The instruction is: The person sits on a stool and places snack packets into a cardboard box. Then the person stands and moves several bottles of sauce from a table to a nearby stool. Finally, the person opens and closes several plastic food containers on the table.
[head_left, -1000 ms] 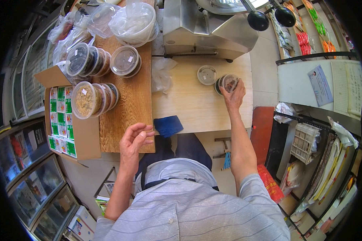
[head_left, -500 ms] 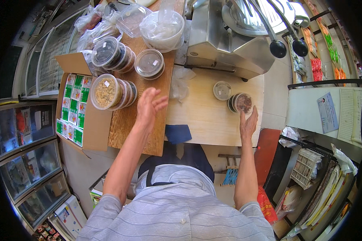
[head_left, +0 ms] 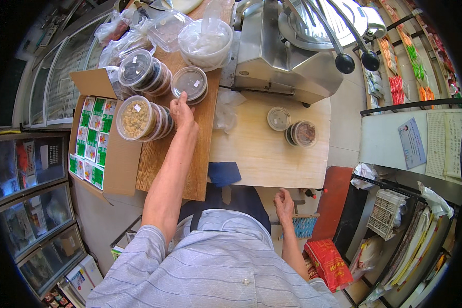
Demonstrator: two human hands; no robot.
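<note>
At the near rim of a stack of round clear lidded tubs [head_left: 189,82] on the brown wooden table, my left hand [head_left: 184,112] has its fingers bent against the edge. Some of its fingers are hidden. Beside it stands a tilted stack of tubs [head_left: 137,119], the front one filled with pale yellowish pieces. Behind these, another leaning stack [head_left: 136,68] holds dark food. My right hand [head_left: 284,204] hangs below the front edge of the pale board, fingers loosely apart, holding nothing. A short tub stack with reddish-brown contents [head_left: 305,133] and a round clear lid or shallow tub [head_left: 278,118] sit on that board.
A metal slicing machine [head_left: 285,69] with black-knobbed levers stands at the back. On the left is an open cardboard box [head_left: 123,169] of green-and-white packets. A white bowl [head_left: 206,57] holds plastic bags. A blue cloth [head_left: 224,173] lies at the board's front edge.
My right hand has left the short tub stack and dropped below the board's edge. My left hand has moved forward onto the rim of the clear lidded tubs.
</note>
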